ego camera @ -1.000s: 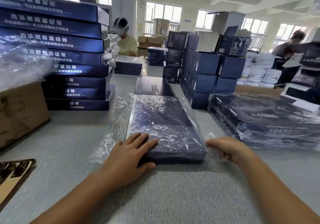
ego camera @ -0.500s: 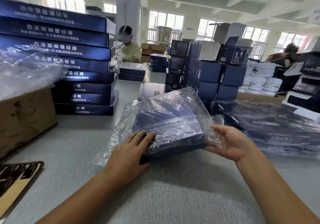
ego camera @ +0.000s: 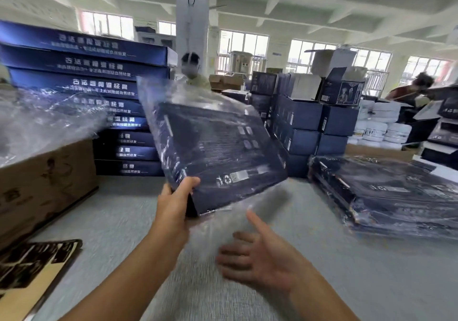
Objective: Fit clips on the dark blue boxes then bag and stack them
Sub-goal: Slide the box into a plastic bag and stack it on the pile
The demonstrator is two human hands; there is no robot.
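At the centre of the frame we hold a dark blue box [ego camera: 218, 154], already inside its clear plastic bag [ego camera: 173, 97], lifted off the grey table [ego camera: 347, 271] and tilted so that its far end rises toward the upper middle of the frame. Our left hand [ego camera: 173, 206] clamps the near left corner of the box, thumb on top and fingers underneath, and appears to carry it alone. Our right hand [ego camera: 260, 253] hangs spread and empty at the lower centre, palm turned up, just below the loose tail of the bag; we cannot tell whether it brushes the film. The chief risk, in our judgement, is a slip: a one-corner grip through slick plastic may let the box slide or twist downward onto the table. The open tail of the bag also trails under the box, so the box could work its way out if the tilt grows steeper. At the right of the frame lies the stack of bagged boxes [ego camera: 386, 194], the likely destination; a careless set-down there could skew the pile or trap loose film. At the upper left stands a tall stack of unbagged boxes [ego camera: 99, 92], near enough that a wide swing of the raised end might knock it.
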